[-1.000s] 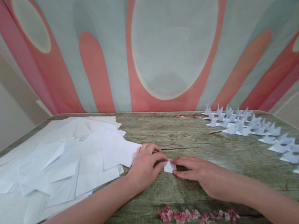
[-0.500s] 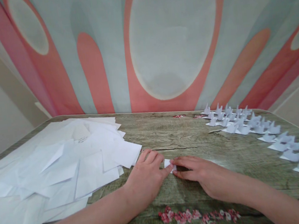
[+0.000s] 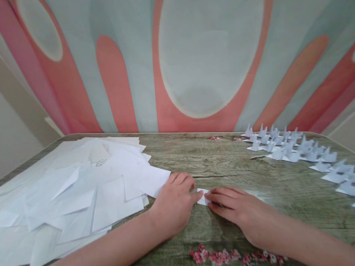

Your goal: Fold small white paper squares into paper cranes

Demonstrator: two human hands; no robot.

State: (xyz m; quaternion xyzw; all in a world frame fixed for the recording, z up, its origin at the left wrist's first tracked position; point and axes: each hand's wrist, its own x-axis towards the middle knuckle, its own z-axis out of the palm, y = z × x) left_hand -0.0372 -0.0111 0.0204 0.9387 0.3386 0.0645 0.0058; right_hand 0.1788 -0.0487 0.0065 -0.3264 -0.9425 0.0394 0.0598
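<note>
A small piece of white folded paper [image 3: 202, 197] lies on the wood-patterned tabletop between my two hands. At its left edge the thumb of my left hand [image 3: 176, 200] presses, while the other fingers curl above the table. My right hand [image 3: 234, 205] pinches the paper's right side, fingertips and thumb close together. Part of the paper is covered by these fingers, so its exact folds cannot be made out.
Loose white sheets [image 3: 108, 197] are heaped on the left, reaching close to my left hand. Several folded paper birds [image 3: 305, 147] stand in rows along the right side. Printed pink blossoms [image 3: 215, 255] decorate the near tabletop. A patterned wall [image 3: 215, 50] rises behind the far edge.
The view has shifted slightly. My left thumb has drawn back toward the paper's left edge, leaving more of the paper uncovered. My right fingers stay on its right side.
</note>
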